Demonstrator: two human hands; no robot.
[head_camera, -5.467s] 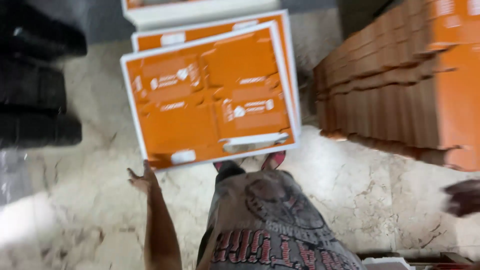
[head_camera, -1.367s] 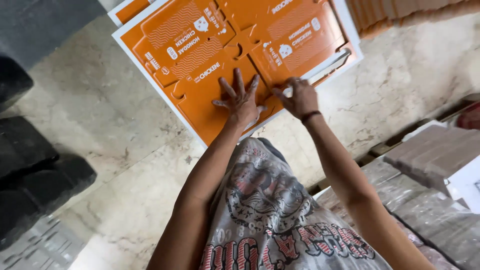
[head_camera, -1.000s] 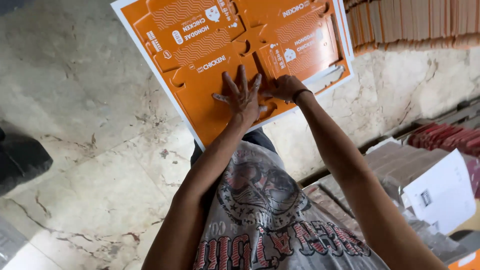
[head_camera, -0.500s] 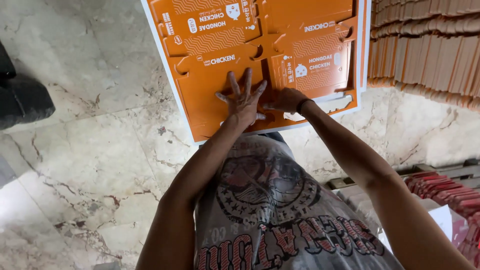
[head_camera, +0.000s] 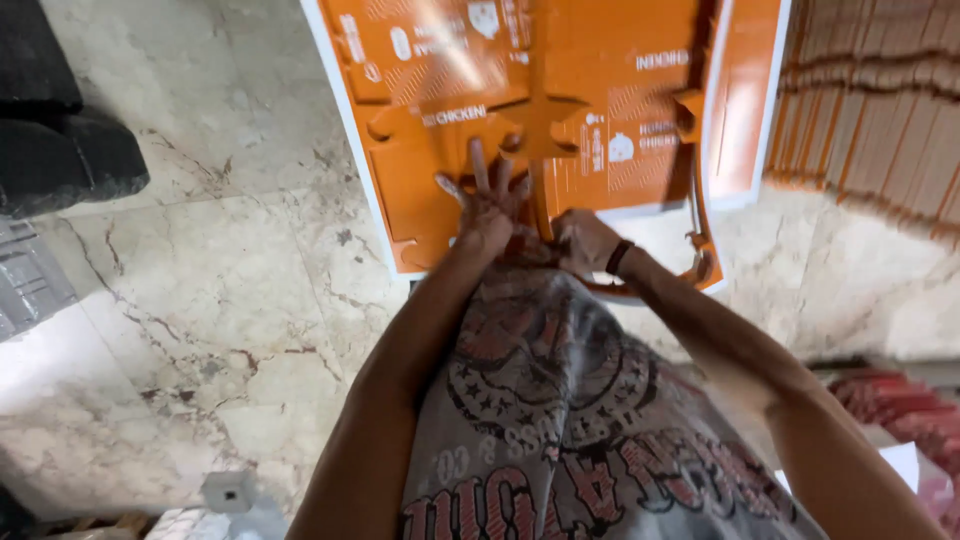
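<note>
Marble floor (head_camera: 200, 300) fills the view, pale and veined, and a stack of orange cardboard sheets (head_camera: 560, 120) lies on it straight ahead of the person, running away from the body toward the top of the frame. That is the long axis: near edge at the hands, far edge out of view. To the right stands a tall pile of folded orange cartons (head_camera: 880, 130), apart from the sheets; dark bags (head_camera: 60, 150) sit off to the left.

Down on the near edge now. The left hand (head_camera: 487, 205) lies flat on the top sheet, fingers spread and pointing forward, pressing rather than gripping. The right hand (head_camera: 585, 240), black band at the wrist, is curled at the same edge just beside it, seemingly pinching the card, though the grip itself is blurred. Both hands reach about equally far; the left sits slightly farther up the sheet.
</note>
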